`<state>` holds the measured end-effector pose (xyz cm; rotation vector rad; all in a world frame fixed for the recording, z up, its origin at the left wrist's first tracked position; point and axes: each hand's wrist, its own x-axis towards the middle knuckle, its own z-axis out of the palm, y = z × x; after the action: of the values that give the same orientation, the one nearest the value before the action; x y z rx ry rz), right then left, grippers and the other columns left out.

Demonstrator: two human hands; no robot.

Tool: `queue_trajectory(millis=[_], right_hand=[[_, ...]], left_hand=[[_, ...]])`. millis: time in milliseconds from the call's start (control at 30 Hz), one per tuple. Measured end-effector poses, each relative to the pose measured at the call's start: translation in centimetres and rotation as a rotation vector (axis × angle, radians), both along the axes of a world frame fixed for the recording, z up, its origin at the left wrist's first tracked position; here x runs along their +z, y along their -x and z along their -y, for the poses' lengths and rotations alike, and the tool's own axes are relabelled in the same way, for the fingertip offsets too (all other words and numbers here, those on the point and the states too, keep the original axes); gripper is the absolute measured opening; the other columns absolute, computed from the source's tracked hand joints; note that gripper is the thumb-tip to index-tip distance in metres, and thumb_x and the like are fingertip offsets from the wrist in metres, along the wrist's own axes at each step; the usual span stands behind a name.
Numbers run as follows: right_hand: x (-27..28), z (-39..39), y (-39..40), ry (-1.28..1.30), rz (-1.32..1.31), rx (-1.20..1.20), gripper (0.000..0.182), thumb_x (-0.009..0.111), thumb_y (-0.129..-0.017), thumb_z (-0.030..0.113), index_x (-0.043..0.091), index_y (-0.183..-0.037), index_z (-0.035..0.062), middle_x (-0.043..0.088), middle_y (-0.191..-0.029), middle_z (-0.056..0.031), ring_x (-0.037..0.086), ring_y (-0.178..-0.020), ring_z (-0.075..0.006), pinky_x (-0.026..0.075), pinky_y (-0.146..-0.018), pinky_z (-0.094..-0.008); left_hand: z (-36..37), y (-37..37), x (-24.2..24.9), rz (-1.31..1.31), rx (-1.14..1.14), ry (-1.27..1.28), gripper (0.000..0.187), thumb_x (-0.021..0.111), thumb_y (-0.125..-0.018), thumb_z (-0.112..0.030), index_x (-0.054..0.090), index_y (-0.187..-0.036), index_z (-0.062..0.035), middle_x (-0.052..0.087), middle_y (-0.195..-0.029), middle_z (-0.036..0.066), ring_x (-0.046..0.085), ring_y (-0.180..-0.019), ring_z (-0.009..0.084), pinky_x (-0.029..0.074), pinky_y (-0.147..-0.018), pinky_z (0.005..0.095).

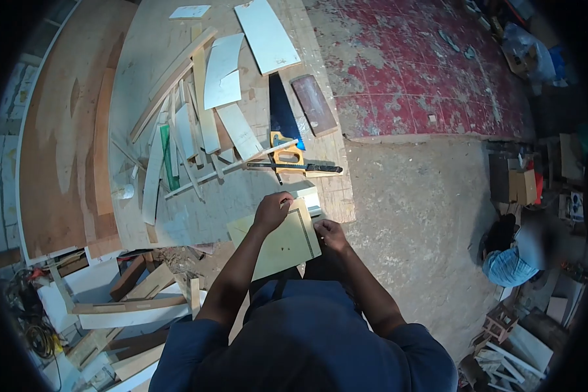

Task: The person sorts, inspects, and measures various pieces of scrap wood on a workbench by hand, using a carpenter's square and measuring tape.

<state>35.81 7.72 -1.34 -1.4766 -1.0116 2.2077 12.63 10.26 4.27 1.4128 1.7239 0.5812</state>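
Note:
A pale yellow wooden board (277, 247) lies at the table's near edge, tilted, with a dark strip or groove along its right side. My left hand (273, 212) is over the board's top edge, its fingers pinched together; what they hold, if anything, is too small to name. Beyond its fingertips is a white block-like piece (309, 198). Just off the board's right edge, my right hand (332, 234) has its fingers curled closed, and I cannot see what is in them. A handsaw with a yellow handle (287, 153) rests farther up the table.
Wood strips (157, 166) and white panels (268, 36) cover much of the worktable (242, 193). Near the saw are a dark bar tool (307, 168) and a brown block (314, 104). Offcuts (134, 304) pile up at lower left. Another person (513, 261) is at the right.

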Motion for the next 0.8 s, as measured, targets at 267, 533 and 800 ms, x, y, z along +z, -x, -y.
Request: queue_trajectory(millis=[267,533,800], right_hand=[[0.6,-7.1,-0.7,-0.667,0.321,0.025,0.012,0.058,-0.088,0.007,0.063,-0.095,-0.0010,0.069,-0.083,-0.0091,0.062,-0.065,-0.0122,0.050,-0.061,-0.0272],[2.6,-9.4,3.8,-0.901,0.346,0.253,0.014,0.063,-0.081,0.007,0.065,-0.094,0.0014,0.066,-0.089,-0.0126,0.064,-0.065,-0.0210,0.051,-0.061,-0.0320],[2.2,-8.0,7.8,-0.914,0.271,0.429,0.015,0.067,-0.080,0.016,0.065,-0.089,0.0043,0.065,-0.084,-0.0146,0.064,-0.072,-0.0290,0.051,-0.065,-0.0384]], left_hand=[[1.3,5.4,2.3,-0.030,-0.005,0.052,0.016,0.065,-0.083,-0.015,0.069,-0.092,-0.0027,0.069,-0.081,0.012,0.066,-0.074,0.0215,0.051,-0.073,0.0314],[5.4,10.7,1.7,-0.054,0.091,0.057,0.015,0.064,-0.084,-0.012,0.070,-0.094,-0.0028,0.070,-0.082,0.012,0.065,-0.073,0.0194,0.050,-0.073,0.0316],[3.2,9.3,-0.7,0.000,0.031,0.197,0.018,0.064,-0.084,-0.020,0.071,-0.094,-0.0073,0.070,-0.089,0.013,0.067,-0.081,0.0266,0.051,-0.075,0.0364]])
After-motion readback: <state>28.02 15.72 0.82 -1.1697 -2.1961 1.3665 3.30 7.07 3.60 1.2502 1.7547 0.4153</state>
